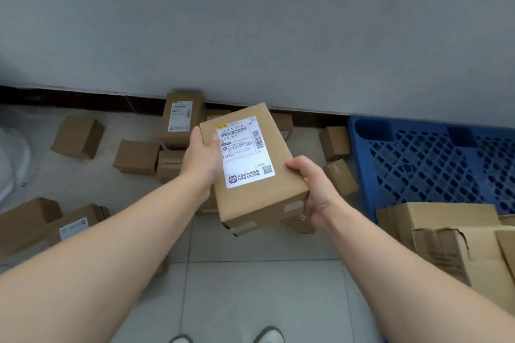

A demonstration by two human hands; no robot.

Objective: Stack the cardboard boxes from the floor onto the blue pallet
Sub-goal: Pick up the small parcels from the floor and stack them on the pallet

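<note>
I hold a cardboard box (pixel 281 175) with a white shipping label up off the floor, in the middle of the view. My left hand (pixel 202 160) grips its far left edge, thumb on the label. My right hand (pixel 317 192) grips its near right corner, fingers curled under. The blue pallet (pixel 434 164) lies on the floor to the right, against the wall. Its far lattice is bare. Several small cardboard boxes lie scattered on the tiled floor below and left of the held box, one labelled box (pixel 181 118) standing against the wall.
A large torn cardboard carton (pixel 457 242) sits at the pallet's near edge, right of my right arm. More boxes (pixel 36 220) lie at the lower left. A grey wall closes the far side. My shoe tips (pixel 267 335) show at the bottom on pale tiles.
</note>
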